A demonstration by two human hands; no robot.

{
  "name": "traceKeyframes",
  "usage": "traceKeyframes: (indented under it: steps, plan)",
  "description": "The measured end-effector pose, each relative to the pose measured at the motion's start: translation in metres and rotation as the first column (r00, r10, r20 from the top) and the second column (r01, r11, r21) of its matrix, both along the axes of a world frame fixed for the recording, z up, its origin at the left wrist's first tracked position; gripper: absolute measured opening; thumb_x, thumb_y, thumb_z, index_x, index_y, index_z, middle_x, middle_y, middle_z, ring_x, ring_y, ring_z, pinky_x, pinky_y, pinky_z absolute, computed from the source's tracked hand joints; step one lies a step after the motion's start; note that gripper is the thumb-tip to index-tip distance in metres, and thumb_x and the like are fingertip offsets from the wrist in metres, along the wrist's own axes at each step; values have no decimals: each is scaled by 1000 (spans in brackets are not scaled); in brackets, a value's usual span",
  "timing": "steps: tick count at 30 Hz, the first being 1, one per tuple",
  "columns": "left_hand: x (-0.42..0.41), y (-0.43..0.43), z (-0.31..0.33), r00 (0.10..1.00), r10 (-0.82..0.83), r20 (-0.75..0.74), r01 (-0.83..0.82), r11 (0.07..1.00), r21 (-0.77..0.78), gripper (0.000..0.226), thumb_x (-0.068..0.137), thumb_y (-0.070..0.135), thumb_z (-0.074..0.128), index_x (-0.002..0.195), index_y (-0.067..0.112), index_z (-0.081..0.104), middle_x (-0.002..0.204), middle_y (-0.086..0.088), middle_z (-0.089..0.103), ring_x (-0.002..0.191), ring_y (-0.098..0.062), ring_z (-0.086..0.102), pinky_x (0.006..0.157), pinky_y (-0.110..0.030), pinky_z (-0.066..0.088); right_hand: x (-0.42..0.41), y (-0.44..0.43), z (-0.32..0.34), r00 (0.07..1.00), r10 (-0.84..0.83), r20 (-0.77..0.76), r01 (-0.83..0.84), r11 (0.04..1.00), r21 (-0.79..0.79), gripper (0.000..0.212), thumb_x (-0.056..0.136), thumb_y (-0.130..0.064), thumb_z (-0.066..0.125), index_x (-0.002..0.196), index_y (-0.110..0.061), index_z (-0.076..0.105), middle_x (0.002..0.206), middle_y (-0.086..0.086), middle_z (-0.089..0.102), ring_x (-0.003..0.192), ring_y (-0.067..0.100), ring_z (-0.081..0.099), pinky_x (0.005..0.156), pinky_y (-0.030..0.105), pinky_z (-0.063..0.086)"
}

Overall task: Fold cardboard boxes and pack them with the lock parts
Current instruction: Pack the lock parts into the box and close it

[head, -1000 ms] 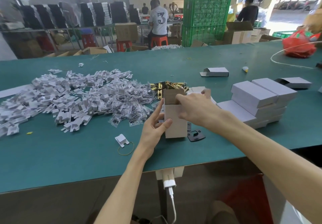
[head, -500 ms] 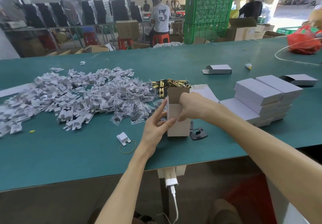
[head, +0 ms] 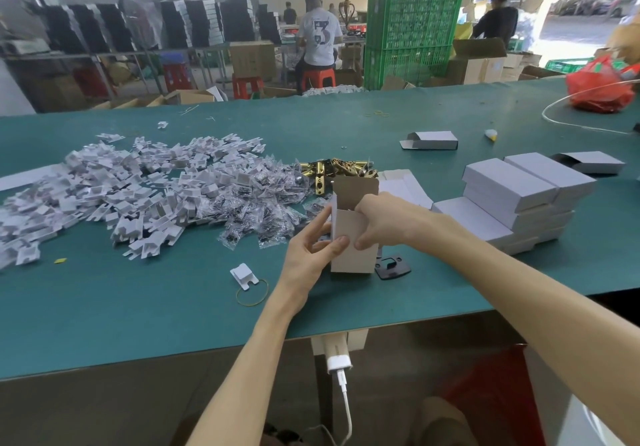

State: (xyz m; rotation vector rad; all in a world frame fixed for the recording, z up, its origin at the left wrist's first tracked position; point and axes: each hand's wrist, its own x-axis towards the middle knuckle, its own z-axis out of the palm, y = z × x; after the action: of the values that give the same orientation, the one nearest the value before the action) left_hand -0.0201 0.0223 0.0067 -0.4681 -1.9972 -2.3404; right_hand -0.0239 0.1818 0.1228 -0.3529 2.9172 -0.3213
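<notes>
In the head view, the right hand (head: 384, 218) has come down over the last second from the raised top flap to the mouth of the cardboard box (head: 353, 241). That suggests it is being filled or squared open; the lid is not yet closed. The box stands upright near the table's (head: 138, 307) front edge, with a black plate (head: 393, 267) just beside it. The right fingers curl over the rim with the thumb on the front wall, pinching it. The left hand (head: 308, 255) clasps the box's left side, thumb on the front face.

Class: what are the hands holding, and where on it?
The upright box: the left hand pinches its left edge, the right hand grips its open top.
</notes>
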Motion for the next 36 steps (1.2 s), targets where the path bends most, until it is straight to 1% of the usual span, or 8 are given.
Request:
traceKeyframes:
  steps: [3, 8, 12, 19, 24, 27, 32, 36]
  plan:
    - [-1, -1, -2, 1000, -3, -10, 3, 1000, -3, 70, 87, 22, 79, 149, 37, 50, 119, 2, 77, 101, -10, 73, 83, -19, 56, 0, -2, -1, 1000, -10, -19, 10, 1000, -7, 31, 83, -26, 80, 104, -10, 63, 89, 7, 61, 83, 26, 63, 62, 29, 47]
    - [-3, -1, -4, 1000, -6, -17, 6, 1000, -8, 71, 90, 21, 79, 153, 37, 49, 121, -1, 76, 107, -14, 73, 87, -20, 55, 2, -3, -3, 997, -19, -69, 19, 1000, -5, 30, 82, -26, 80, 96, -13, 57, 76, 1, 53, 77, 26, 59, 60, 29, 43]
    - [-4, -2, -6, 1000, -1, -12, 1, 1000, -6, 70, 91, 20, 79, 152, 36, 49, 122, -2, 76, 109, -15, 73, 87, -22, 56, 6, -2, -4, 991, -24, -131, 26, 1000, 15, 33, 81, -29, 81, 95, -15, 55, 88, 6, 55, 83, 29, 59, 63, 31, 41]
    - [-5, -2, -6, 998, -15, -53, 15, 1000, -13, 71, 94, 20, 77, 153, 43, 46, 124, -5, 75, 105, -18, 72, 91, -27, 57, 14, 3, -9, 975, -4, -223, 8, 1000, 16, 32, 86, -30, 76, 91, -16, 48, 92, 6, 55, 78, 28, 52, 53, 32, 31]
    - [-4, -2, -7, 999, -4, -42, 4, 1000, 2, 69, 93, 18, 77, 150, 46, 50, 122, -1, 76, 101, -13, 72, 87, -26, 58, 34, 15, -21, 907, 34, -420, -78, 993, -89, 18, 97, -17, 60, 114, -13, 57, 113, 4, 64, 95, 30, 61, 77, 43, 53]
    - [-3, -3, -5, 1000, -18, 2, 18, 1000, 18, 64, 86, 18, 83, 140, 45, 62, 121, 1, 76, 102, -13, 72, 85, -23, 57, 48, 21, -32, 884, 51, -465, -128, 982, -137, 14, 100, -16, 57, 114, -14, 57, 114, 4, 64, 94, 27, 63, 73, 37, 55]
    - [1, -4, -2, 996, -86, 39, 87, 996, -23, 47, 80, 35, 85, 125, 27, 75, 118, -9, 77, 106, -22, 74, 85, -30, 58, 56, 17, -33, 925, 30, -378, -51, 998, -46, 17, 98, -22, 55, 99, -19, 38, 105, 7, 65, 78, 30, 60, 61, 40, 52]
    - [1, -5, -2, 993, -101, 59, 105, 993, -60, 62, 70, 55, 91, 122, 25, 77, 117, -10, 77, 105, -22, 73, 88, -32, 57, 52, 6, -23, 972, -6, -234, 8, 1000, 11, 26, 91, -20, 63, 101, -15, 39, 101, 12, 63, 84, 36, 63, 64, 41, 52]
